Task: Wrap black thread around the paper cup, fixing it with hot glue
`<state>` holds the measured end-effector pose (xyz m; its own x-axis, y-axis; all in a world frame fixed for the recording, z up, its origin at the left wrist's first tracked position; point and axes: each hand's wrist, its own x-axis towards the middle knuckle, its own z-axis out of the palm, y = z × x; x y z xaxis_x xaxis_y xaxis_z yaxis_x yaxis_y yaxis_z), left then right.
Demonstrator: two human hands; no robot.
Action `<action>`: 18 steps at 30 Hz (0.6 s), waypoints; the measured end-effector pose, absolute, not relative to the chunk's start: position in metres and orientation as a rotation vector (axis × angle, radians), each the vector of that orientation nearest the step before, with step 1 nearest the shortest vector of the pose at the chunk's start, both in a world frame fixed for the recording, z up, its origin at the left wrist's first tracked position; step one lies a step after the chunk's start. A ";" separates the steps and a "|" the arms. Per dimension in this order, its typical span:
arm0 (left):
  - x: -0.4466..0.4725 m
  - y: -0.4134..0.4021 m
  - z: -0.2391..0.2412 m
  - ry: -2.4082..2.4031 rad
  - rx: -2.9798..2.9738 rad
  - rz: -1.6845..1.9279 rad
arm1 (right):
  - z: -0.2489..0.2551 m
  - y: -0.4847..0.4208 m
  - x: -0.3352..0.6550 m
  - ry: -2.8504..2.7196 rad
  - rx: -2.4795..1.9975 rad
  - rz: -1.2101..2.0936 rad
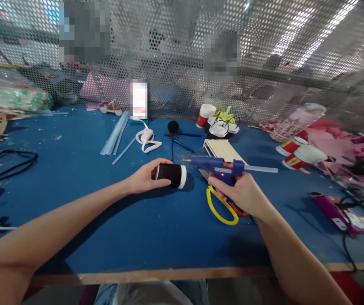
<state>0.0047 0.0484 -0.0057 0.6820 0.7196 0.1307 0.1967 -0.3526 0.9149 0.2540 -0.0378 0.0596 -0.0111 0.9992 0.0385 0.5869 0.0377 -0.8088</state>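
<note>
My left hand [148, 176] grips a small cylinder wrapped in black [173, 175], lying sideways, with a white band round its right end. A blue hot glue gun [215, 164] is in my right hand [235, 188], its nozzle pointing left just above the cylinder's white end. A clear glue stick [261, 169] juts from the gun's back, and a small red light glows on its body. Below the gun lie scissors with yellow and red handles [221, 209], partly hidden by my right hand. Behind the cylinder rests a ball of black yarn [173, 126], a strand running toward my left hand.
Glue sticks [115, 133] and a coil of white ribbon [147, 139] lie at the back, near a lit phone [139, 99]. Pale wooden sticks [223, 148] sit behind the gun. Paper cups [304, 156] and a purple power strip [340, 214] are at right. A perforated metal screen [175, 63] borders the table.
</note>
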 end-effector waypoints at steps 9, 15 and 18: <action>0.007 0.050 -0.011 0.716 1.815 0.678 | 0.057 -0.041 0.255 -1.870 -1.695 0.556; 0.007 0.050 -0.011 0.747 1.813 0.689 | 0.053 -0.041 0.257 -2.021 -1.699 0.299; 0.007 0.051 -0.011 0.780 1.845 0.691 | 0.052 -0.044 0.259 -2.079 -1.724 0.253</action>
<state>0.0071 0.0507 -0.0106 0.6319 0.7660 0.1179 0.2096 -0.3154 0.9255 0.2586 -0.0445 0.0524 -0.1382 0.9688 0.2059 0.8911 0.2123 -0.4010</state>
